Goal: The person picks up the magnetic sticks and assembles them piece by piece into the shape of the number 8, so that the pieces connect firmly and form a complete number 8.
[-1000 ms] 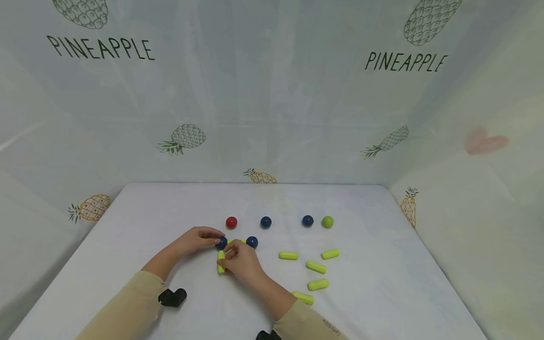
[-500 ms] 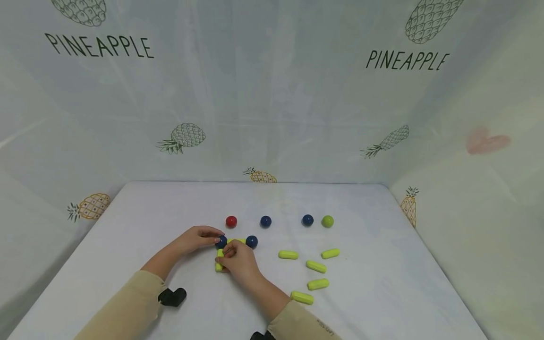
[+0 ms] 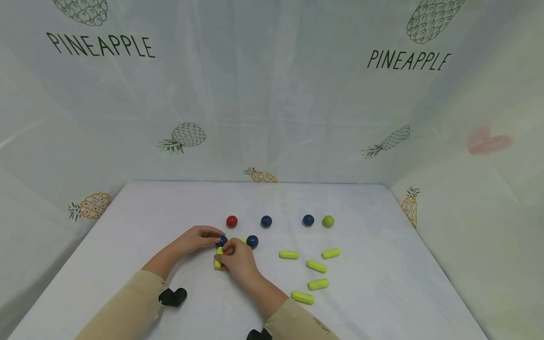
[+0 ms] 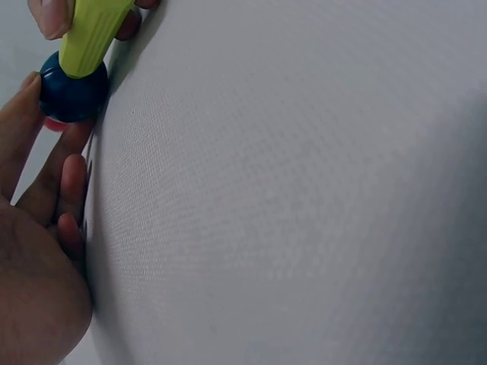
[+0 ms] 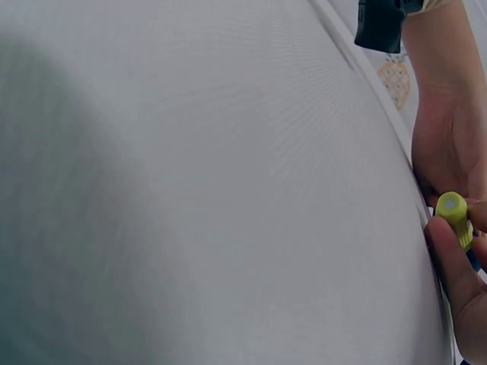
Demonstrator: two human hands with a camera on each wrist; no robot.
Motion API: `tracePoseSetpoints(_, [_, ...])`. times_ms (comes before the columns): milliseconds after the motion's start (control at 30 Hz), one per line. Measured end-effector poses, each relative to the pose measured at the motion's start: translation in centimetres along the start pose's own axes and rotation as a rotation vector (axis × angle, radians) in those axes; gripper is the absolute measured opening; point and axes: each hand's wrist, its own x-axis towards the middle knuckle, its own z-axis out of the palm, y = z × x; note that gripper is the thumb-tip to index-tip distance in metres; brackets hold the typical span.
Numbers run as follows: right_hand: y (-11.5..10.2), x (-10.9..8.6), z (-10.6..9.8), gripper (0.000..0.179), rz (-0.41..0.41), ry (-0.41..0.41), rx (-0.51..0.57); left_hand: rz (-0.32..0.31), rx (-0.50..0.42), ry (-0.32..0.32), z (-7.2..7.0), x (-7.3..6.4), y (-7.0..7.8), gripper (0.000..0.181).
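Over the desk [image 3: 382, 283], a blue ball [image 4: 74, 99] is pinched by the left hand [image 3: 198, 239]; against it, a yellow-green rod [image 4: 90, 39] is pinched by the right hand [image 3: 240, 259]. Joining seems underway; a straight push seems needed.

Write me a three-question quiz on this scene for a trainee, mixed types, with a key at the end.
1. Count: how many blue balls show in the head view?
2. True or false: in the head view, the red ball lies to the left of the green ball.
3. Multiple choice: what does the right hand pinch?
(a) the red ball
(b) a yellow-green stick
(c) the green ball

Key: 1. Four. 2. True. 3. (b).
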Motion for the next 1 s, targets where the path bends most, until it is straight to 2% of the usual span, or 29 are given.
tracePoseSetpoints(233, [-0.1, 0.1, 0.1, 0.022, 0.016, 0.004, 0.011, -0.007, 0.006, 0.007, 0.0, 0.0, 0.1, 0.032])
tracePoseSetpoints(400, [-0.5, -0.2, -0.4, 0.021, 0.011, -0.023, 0.002, 0.001, 0.008, 0.003, 0.0, -0.1, 0.3, 0.031])
tracePoseSetpoints(600, [-1.3, -0.2, -1.7, 0.020, -0.018, -0.044, -0.121, -0.010, -0.003, 0.000, 0.0, -0.4, 0.7, 0.032])
tracePoseSetpoints(800, [-2.0, 0.6, -2.8, 0.023, -0.075, -0.013, -0.245, -0.027, -0.017, -0.005, 0.0, -0.4, 0.7, 0.032])
tracePoseSetpoints(1000, [-2.8, 1.6, -3.7, 0.026, -0.107, 0.004, -0.331, -0.010, -0.016, -0.010, 0.0, -0.5, 1.0, 0.032])
